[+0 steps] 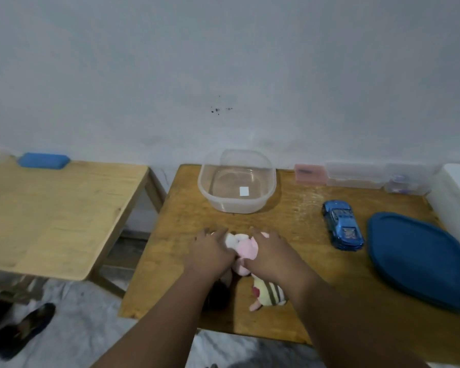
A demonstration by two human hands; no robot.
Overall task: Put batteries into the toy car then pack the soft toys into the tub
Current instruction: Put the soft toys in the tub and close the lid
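Observation:
A pink and white soft toy (246,247) lies mid-table, and both my hands press around it. My left hand (210,252) covers its left side; my right hand (270,252) covers its right side. A yellow soft toy with dark stripes (270,292) lies just nearer, under my right wrist. Something dark (218,293) sits beneath my left forearm, mostly hidden. The clear plastic tub (205,191) stands at the table's far edge with only a white sticker on its floor. The blue toy car (341,225) rests to the right, apart from my hands.
A blue tub lid (420,258) lies at the right edge of the wooden table (181,221). Pink and clear small boxes (356,176) line the wall. A second, lighter table (51,208) with a blue pad stands to the left. Dark shoes (19,325) sit on the floor.

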